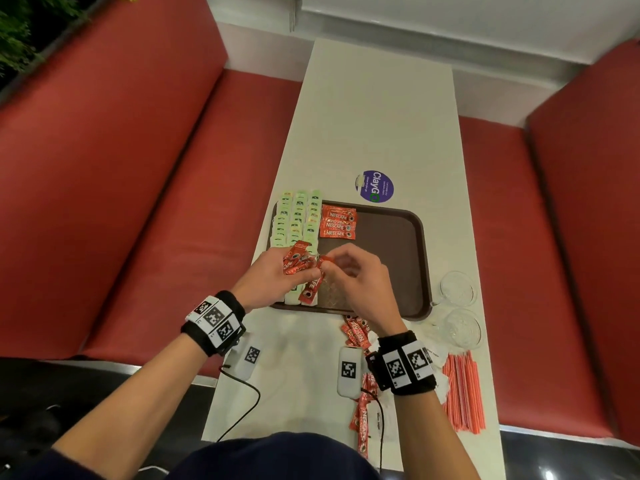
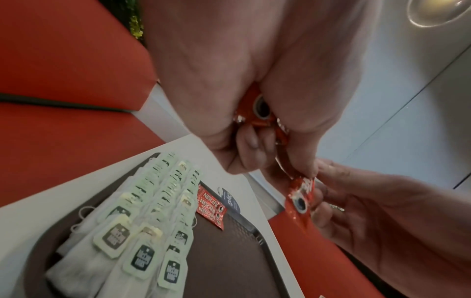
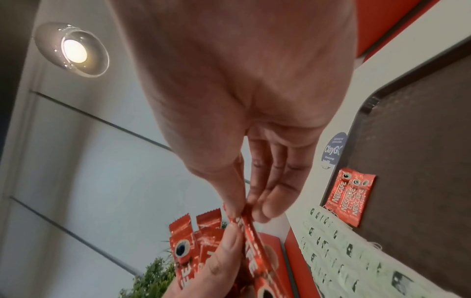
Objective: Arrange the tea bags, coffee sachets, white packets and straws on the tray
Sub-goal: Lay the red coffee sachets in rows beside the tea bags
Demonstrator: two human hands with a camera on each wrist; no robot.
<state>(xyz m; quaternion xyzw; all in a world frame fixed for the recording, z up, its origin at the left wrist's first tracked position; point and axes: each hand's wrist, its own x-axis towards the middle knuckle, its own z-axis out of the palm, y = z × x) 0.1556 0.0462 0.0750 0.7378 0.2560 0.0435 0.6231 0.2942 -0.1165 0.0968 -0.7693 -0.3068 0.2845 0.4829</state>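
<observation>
Green-tagged tea bags [image 1: 297,216] line my brown tray [image 1: 398,258] in three rows beside three overlapping red coffee sachets [image 1: 338,222]; striped straws [image 1: 464,393] lie off it.
</observation>
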